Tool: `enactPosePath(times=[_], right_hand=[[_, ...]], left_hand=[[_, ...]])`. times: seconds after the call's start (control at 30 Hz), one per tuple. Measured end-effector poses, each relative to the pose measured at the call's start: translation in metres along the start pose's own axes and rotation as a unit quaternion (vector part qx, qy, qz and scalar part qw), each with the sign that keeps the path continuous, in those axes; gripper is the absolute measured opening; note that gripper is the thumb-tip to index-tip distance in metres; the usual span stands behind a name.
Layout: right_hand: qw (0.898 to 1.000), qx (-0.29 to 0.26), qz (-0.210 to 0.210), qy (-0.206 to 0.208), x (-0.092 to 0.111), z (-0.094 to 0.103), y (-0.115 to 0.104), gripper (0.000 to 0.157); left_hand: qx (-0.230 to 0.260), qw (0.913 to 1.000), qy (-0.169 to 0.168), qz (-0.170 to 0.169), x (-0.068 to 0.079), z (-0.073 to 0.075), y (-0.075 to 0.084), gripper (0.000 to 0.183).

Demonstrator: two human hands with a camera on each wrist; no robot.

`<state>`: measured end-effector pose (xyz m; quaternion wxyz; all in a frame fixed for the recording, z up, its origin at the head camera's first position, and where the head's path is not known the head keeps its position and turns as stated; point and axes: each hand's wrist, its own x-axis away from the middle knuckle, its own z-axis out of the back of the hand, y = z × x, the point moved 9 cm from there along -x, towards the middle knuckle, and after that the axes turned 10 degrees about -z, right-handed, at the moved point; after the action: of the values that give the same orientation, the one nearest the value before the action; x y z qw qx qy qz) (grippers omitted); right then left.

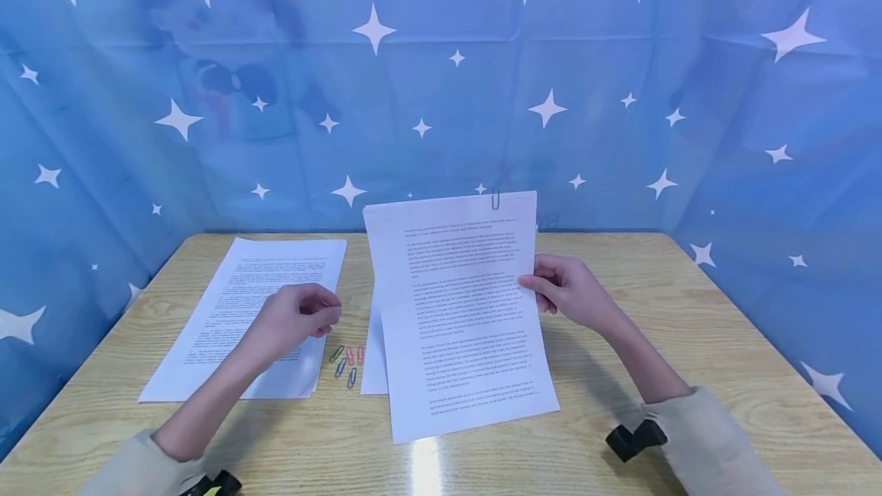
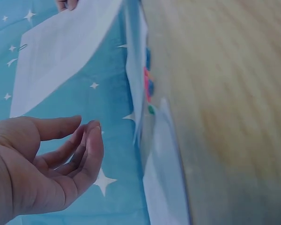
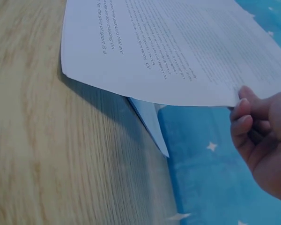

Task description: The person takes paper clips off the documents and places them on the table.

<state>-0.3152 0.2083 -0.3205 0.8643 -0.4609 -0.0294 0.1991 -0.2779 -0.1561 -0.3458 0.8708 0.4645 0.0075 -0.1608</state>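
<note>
My right hand (image 1: 572,289) pinches the right edge of some printed sheets of paper (image 1: 462,312), thumb on the printed face. The sheets stand raised over the table, tilted, with a dark paper clip (image 1: 495,200) at their top edge. In the right wrist view the fingers curl behind the paper's edge. My left hand (image 1: 292,320) hovers over the right side of a printed stack (image 1: 227,327), holding nothing. The left wrist view shows its thumb and fingers loosely bent, with a gap between them. Several colored paper clips (image 1: 350,356) lie on the table just right of that stack.
Behind the raised sheets, more white paper (image 1: 374,366) lies on the wooden table (image 1: 620,435), mostly hidden. A blue curtain (image 1: 441,144) with white stars closes off the back and sides.
</note>
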Motion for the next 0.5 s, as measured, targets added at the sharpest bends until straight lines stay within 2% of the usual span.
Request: enactPosePath(times=[0.27,0.5], right_hand=[[1.000,0.000,-0.002,0.004,0.000,0.000,0.002,0.010],[1.000,0.000,-0.001,0.003,0.000,-0.003,0.001,0.008]], left_hand=[[0.031,0.9981,0.032,-0.042,-0.010,0.003,0.022,0.019],[0.078,0.9916,0.055,-0.088,-0.020,0.000,0.046,0.018]])
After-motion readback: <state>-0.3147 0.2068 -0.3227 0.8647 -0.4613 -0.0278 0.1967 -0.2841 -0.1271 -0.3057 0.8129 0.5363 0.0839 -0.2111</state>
